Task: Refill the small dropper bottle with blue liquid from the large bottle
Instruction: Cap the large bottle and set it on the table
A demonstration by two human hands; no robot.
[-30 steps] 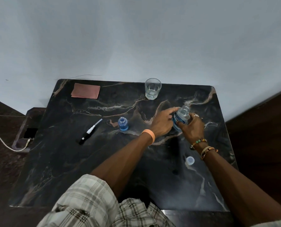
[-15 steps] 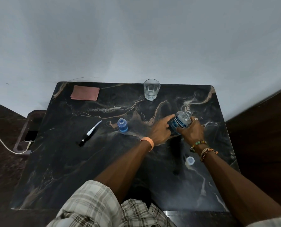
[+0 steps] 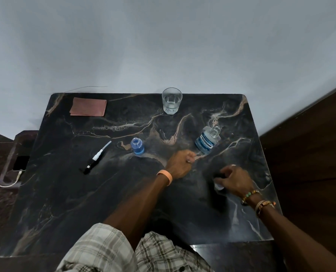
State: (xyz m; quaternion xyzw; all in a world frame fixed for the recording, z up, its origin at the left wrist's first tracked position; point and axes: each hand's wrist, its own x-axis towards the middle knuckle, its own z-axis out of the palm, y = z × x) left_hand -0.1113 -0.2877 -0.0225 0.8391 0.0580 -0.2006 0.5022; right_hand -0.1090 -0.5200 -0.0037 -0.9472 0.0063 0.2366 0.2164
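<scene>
The large bottle (image 3: pixel 208 141) of blue liquid stands uncapped on the right half of the black marble table (image 3: pixel 108 203); neither hand touches it. The small dropper bottle (image 3: pixel 137 146), blue and open-topped, stands left of centre. Its dropper (image 3: pixel 97 156) lies further left on the table. My left hand (image 3: pixel 180 163) rests on the table just in front of the large bottle, fingers curled with nothing in them. My right hand (image 3: pixel 234 180) is lower right, its thumb and fingers down around the white cap (image 3: pixel 219 187), which lies on the table, mostly hidden.
A drinking glass (image 3: pixel 172 101) with a little clear liquid stands at the back edge. A folded pink cloth (image 3: pixel 88 107) lies at the back left corner. A phone (image 3: pixel 20 163) on a white cable sits on a low shelf left of the table. A grey wall rises behind.
Both hands have let go of the large bottle, which now stands upright on its own. My right hand has drawn back to the white cap; my left hand has pulled back and curled.
</scene>
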